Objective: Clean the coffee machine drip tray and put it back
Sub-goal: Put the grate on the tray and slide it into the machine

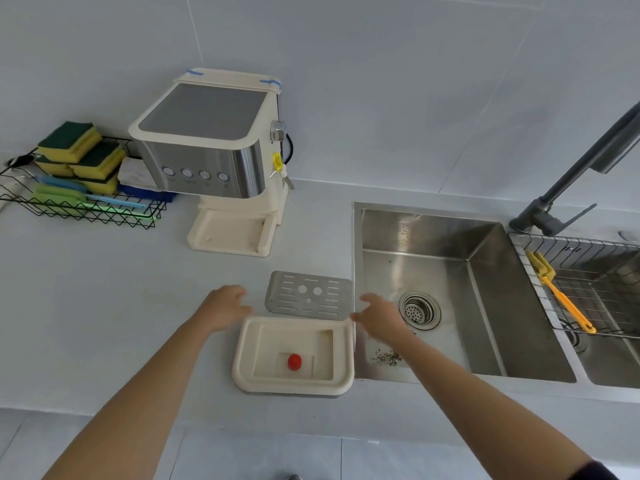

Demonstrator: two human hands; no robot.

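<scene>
The cream drip tray (242, 358) is found on the grey countertop (104, 306), close to its near edge and just beside the sink (433, 237); a small red float (294, 362) is seen upright in the tray's well. The left hand (225, 306) is placed at the tray's far left corner and the right hand (379, 315) at its far right corner, partly over the sink edge; the fingers of both are loosely spread and nothing is gripped; contact with the rim cannot be confirmed, as both hands are blurred. The slotted metal grate (308, 295) is laid flat just beyond the tray, between the two hands. Dark specks (386, 358) are noted on the sink floor near the drain strainer (419, 310). Farther back, the coffee machine (207, 147) is stood against the wall with its base recess vacant; a wire basket (86, 209) of sponges (79, 150) is set at its left. A grey tap (588, 161) is mounted behind the sink; a yellow brush (568, 306) is hung on a wire rack (519, 251) to the right.
</scene>
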